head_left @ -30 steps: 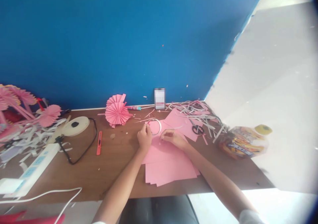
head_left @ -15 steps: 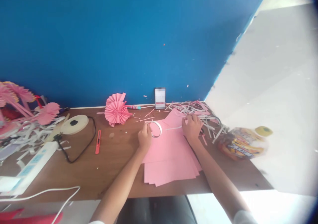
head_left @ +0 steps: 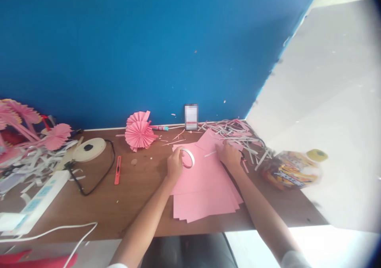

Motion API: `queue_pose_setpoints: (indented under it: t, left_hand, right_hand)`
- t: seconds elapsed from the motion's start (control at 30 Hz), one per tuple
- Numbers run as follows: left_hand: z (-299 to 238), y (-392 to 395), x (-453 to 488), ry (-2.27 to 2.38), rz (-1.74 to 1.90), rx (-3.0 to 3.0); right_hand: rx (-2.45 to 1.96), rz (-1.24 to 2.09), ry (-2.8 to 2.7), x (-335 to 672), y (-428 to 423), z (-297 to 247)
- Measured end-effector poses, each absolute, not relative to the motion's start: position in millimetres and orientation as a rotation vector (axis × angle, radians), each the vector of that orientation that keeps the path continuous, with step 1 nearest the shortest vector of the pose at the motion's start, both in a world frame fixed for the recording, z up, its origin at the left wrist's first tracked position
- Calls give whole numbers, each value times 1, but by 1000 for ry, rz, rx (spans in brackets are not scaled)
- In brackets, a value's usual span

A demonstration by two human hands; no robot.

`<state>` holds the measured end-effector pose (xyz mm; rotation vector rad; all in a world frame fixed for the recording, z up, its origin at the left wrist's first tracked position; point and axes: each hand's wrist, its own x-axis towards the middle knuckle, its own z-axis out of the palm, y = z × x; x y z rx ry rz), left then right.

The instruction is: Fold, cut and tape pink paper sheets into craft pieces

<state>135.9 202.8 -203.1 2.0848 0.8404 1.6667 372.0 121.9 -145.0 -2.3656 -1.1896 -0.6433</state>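
A white ring (head_left: pixel 193 157), apparently a tape roll, is pinched at its left side by the left hand (head_left: pixel 175 164) over the fanned pink sheets (head_left: pixel 204 204). Whether anything is grasped by the right hand (head_left: pixel 229 155), at their far right edge, cannot be told. The sheets could be skewed by its pressure; the white strip (head_left: pixel 210 154) beside its fingers could be creased if brushed.

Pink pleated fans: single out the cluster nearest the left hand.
The pink cluster beside the turquoise-tipped tube; the other pleated fans lie farther left, past the white disc.
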Motion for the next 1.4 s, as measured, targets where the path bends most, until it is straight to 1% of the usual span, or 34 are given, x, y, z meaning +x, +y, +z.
queue_pose_setpoints:
  t: [0.17, 0.23, 0.3, 0.37, 0.43, 0.53, 0.63, 0.7, 0.77, 0.87, 0.97, 1.1, 1.17, 1.3, 1.4]
  left_hand:
    - [-203, 202, 136, 852, 1645, 2107]
    - [-202, 202, 136, 891, 1644, 2124]
    - [-202, 202, 136, 917, 1643, 2161]
    - [-203, 203, 137, 912, 1646, 2198]
    - [-203, 202, 138, 901, 1637, 2236]
    - [-201, 199, 139, 950, 1569, 2314]
    - [-199, 196, 141, 977, 1481, 2396]
    - [-198, 195, 141, 919, 1463, 2436]
    - [-197, 196, 141, 853, 1470, 2462]
    - [-197, 196, 141, 831, 1479, 2470]
    - [-197, 196, 141, 855, 1480, 2466]
    - [-198, 196, 142, 862, 1449, 2526]
    - [-198, 196, 142, 875, 1428, 2569]
    - [-197, 197, 143, 876, 1422, 2617]
    - [-198, 196, 143, 870, 1432, 2592]
  right_hand:
    - [-2327, -568, -1350, 377, 125, -150]
    - [-2187, -524, -1405, 379, 126, -151]
    - [-1990, -538, -1305, 380, 127, -150]
    - [-1795, -624, -1137, 381, 125, -147]
    - [-1699, -733, -1023, 381, 123, -144]
    - [-1800, -875, -998, 375, 118, -140]
    - [-1898, -1017, -1055, 360, 113, -137]
    - [-1869, -1079, -1164, 348, 111, -136]
    - [-1807, -1068, -1345, 338, 112, -137]
    - [-1682, -901, -1629, 332, 116, -141]
    - [-1508, -637, -1710, 331, 119, -146]
    - [-1329, 20, -1805, 330, 119, -148]
    - [-1273, 247, -1851, 330, 119, -149]
    - [-1198, 378, -1855, 328, 119, -150]
    - [-1215, 349, -1835, 330, 121, -152]
